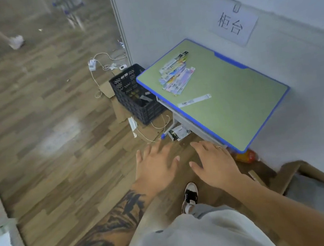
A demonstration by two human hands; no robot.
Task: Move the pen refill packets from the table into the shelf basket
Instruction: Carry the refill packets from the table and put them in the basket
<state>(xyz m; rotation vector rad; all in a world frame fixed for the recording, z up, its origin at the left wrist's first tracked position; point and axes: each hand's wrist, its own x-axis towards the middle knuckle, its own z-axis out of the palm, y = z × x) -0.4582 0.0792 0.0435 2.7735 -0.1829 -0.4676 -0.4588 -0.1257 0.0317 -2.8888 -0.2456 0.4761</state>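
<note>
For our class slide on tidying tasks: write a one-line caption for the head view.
Both open hands, left and right, reach toward packets on the green table.

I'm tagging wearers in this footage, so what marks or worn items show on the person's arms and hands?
Both forearms are bare, with no sleeves in view. The left forearm carries a large dark tattoo running from near the wrist up the arm. The left hand shows no ring or other worn item. The right hand wears a thin ring on one finger.
</note>
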